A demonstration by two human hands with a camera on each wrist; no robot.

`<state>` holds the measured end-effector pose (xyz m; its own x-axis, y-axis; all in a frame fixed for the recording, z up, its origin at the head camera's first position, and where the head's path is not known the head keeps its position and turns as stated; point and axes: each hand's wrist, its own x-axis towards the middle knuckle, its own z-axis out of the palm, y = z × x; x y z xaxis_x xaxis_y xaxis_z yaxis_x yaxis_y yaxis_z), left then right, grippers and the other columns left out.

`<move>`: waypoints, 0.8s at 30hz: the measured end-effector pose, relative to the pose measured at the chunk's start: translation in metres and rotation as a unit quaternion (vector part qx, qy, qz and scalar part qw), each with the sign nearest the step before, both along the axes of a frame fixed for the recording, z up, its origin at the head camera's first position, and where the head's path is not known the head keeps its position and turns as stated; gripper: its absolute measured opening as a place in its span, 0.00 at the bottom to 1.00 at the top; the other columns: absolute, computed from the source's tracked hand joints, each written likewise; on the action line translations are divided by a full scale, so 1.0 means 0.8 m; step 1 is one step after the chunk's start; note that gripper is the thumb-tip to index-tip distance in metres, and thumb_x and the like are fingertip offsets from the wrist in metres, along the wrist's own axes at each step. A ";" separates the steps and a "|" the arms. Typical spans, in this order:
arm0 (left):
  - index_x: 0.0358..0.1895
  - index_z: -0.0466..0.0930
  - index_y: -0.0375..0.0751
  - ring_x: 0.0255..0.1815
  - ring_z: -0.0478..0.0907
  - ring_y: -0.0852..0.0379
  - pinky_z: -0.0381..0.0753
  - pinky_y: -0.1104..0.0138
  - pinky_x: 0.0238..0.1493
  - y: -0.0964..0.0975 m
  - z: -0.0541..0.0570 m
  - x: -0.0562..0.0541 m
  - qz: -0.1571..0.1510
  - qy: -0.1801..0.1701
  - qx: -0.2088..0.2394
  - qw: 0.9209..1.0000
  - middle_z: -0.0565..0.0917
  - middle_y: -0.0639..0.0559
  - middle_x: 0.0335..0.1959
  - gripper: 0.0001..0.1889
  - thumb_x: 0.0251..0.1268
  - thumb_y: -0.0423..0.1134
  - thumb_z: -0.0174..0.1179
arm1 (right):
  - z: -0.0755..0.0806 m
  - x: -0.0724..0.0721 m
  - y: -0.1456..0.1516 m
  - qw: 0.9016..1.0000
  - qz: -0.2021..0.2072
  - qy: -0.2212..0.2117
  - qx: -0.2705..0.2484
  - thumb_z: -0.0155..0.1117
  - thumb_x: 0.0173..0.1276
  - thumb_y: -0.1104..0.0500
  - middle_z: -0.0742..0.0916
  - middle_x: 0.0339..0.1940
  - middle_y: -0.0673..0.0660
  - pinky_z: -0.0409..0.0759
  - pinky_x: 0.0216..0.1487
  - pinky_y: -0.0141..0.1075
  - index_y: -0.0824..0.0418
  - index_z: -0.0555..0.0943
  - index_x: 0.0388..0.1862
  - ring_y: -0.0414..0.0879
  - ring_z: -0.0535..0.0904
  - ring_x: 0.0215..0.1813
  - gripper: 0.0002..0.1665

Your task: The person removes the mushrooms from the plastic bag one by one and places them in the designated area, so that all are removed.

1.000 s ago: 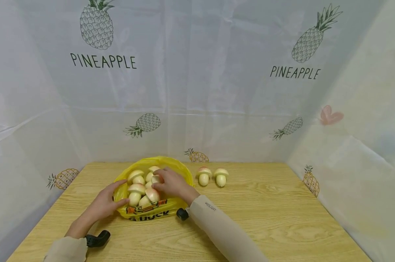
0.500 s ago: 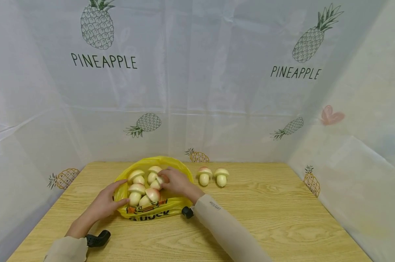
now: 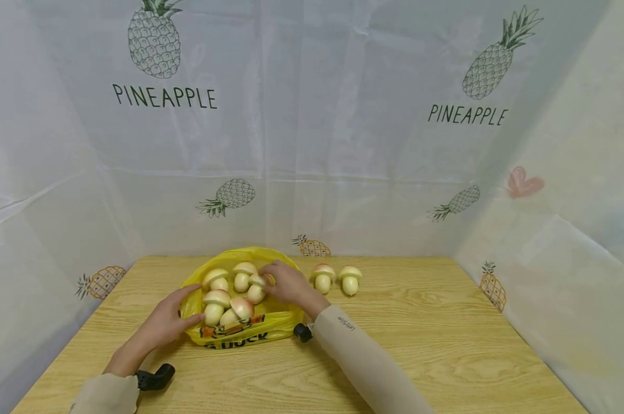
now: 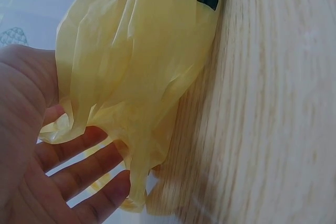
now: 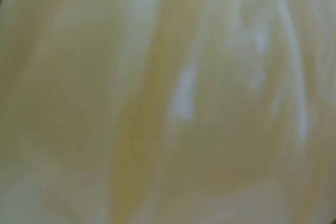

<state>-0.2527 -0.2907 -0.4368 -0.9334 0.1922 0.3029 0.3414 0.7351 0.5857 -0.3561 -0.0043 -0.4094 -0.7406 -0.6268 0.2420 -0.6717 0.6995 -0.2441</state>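
A yellow plastic bag (image 3: pixel 282 326) lies with its mouth wide on the left part of the table, several toy mushrooms (image 3: pixel 241 307) inside, with cream stems and pale caps, some tinged red. My left hand (image 3: pixel 161 323) holds the bag's left rim, its thumb over the edge. In the left wrist view, the fingers (image 4: pixel 86 174) are behind hanging yellow plastic. Reaching in from the right, my right hand (image 3: pixel 290 286) pinches one mushroom (image 3: pixel 256 294) by its cap, which the fingertips partly cover. Blurred yellow plastic fills the right wrist view.
Two more mushrooms (image 3: pixel 322 283) stand side by side on the wooden table (image 3: pixel 420 339), just right of the bag. White sheeting (image 3: pixel 343 144) printed with pineapples rises behind the table and along both sides.
The right hand has shifted a little to the right, bringing a mushroom with it inside the bag. A mushroom behind it is now more exposed. The left hand and bag have barely moved.
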 end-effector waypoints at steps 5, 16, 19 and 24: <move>0.69 0.62 0.31 0.64 0.62 0.27 0.65 0.35 0.55 0.001 0.000 0.000 -0.003 0.000 0.002 1.000 0.66 0.28 0.65 0.37 0.61 0.46 0.66 | -0.002 -0.002 -0.008 1.000 -0.001 0.004 0.005 0.63 0.67 0.47 0.79 0.57 0.50 0.76 0.55 0.36 0.50 0.76 0.62 0.43 0.76 0.56 0.25; 0.69 0.62 0.33 0.64 0.61 0.28 0.66 0.35 0.54 0.002 -0.002 0.000 -0.007 0.000 0.004 1.000 0.66 0.30 0.65 0.37 0.62 0.48 0.65 | -0.005 -0.011 0.004 1.000 -0.002 0.013 0.003 0.61 0.68 0.58 0.79 0.56 0.47 0.78 0.50 0.39 0.47 0.79 0.59 0.42 0.76 0.55 0.20; 0.69 0.63 0.33 0.64 0.62 0.28 0.67 0.35 0.54 0.001 -0.002 0.000 -0.006 0.004 0.003 1.000 0.67 0.30 0.65 0.36 0.62 0.47 0.65 | -0.005 -0.012 0.005 1.000 -0.003 0.017 0.006 0.61 0.69 0.53 0.79 0.56 0.46 0.79 0.48 0.40 0.46 0.78 0.59 0.42 0.76 0.54 0.19; 0.68 0.63 0.32 0.63 0.62 0.28 0.66 0.35 0.55 0.001 -0.003 -0.001 -0.007 0.011 -0.002 1.000 0.67 0.30 0.64 0.36 0.62 0.46 0.66 | -0.006 -0.007 0.001 1.000 -0.014 -0.003 0.014 0.63 0.66 0.42 0.77 0.59 0.48 0.78 0.50 0.41 0.47 0.75 0.63 0.43 0.76 0.53 0.27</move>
<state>-0.2532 -0.2902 -0.4390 -0.9236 0.2057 0.3233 0.3644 0.7326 0.5749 -0.3619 -0.0035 -0.4139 -0.7601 -0.6115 0.2199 -0.6495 0.7251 -0.2288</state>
